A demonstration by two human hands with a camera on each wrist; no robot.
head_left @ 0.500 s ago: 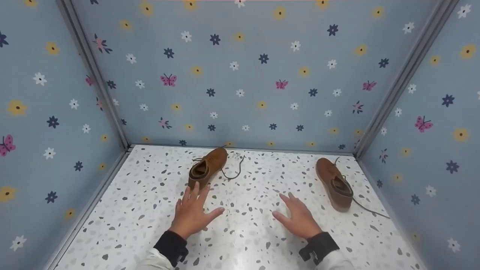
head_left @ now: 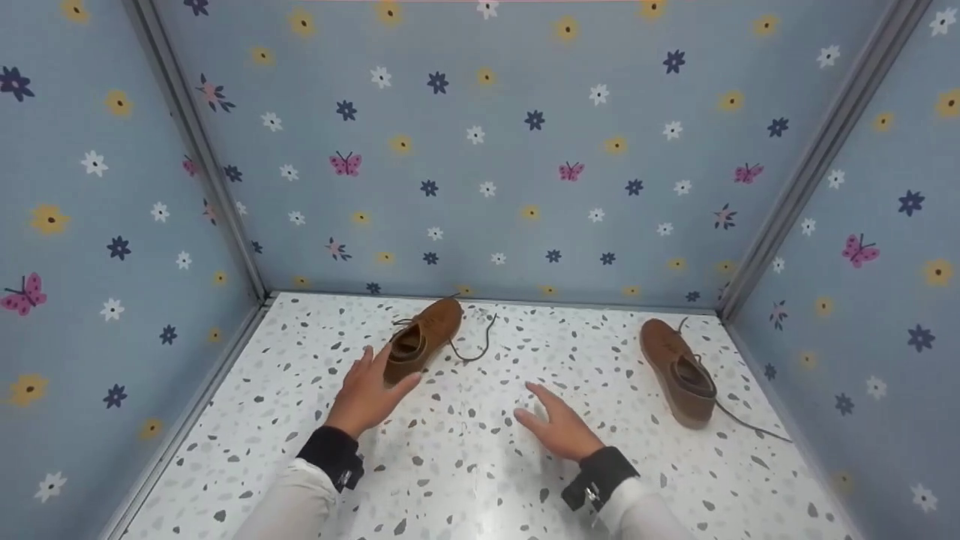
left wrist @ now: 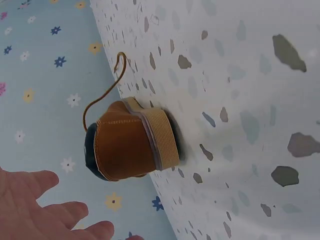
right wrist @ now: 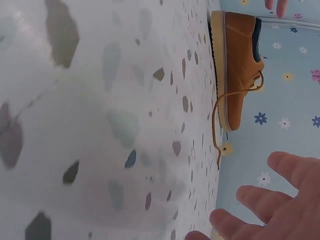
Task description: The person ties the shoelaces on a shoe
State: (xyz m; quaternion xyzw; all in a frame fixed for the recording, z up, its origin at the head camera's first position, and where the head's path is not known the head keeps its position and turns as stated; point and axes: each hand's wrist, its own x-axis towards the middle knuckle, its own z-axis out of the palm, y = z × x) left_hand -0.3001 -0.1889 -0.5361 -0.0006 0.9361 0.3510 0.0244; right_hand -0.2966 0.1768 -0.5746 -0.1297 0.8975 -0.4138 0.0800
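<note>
Two brown lace-up shoes stand on a white speckled surface, their laces loose. My left hand (head_left: 369,397) is at the heel of the left shoe (head_left: 427,337), thumb spread from the fingers; in the left wrist view a gap shows between the fingers and that shoe's heel (left wrist: 127,145). My right hand (head_left: 561,426) hovers between the shoes with fingers extended, holding nothing. In the right wrist view its fingers (right wrist: 280,200) are apart from the left shoe (right wrist: 237,70), seen side-on. The right shoe (head_left: 675,371) stands farther right, toe toward the back wall, untouched.
Blue flowered panels rise behind (head_left: 480,187), at the left (head_left: 75,300) and at the right (head_left: 885,300), with grey metal corner posts (head_left: 199,150). The speckled surface (head_left: 465,480) runs between them. One lace (head_left: 754,429) trails from the right shoe toward the right panel.
My left hand has shifted left and slightly forward, turning its thumb toward the shoe's heel. The right hand has moved left, away from the right shoe. Both shoes stay where they were.
</note>
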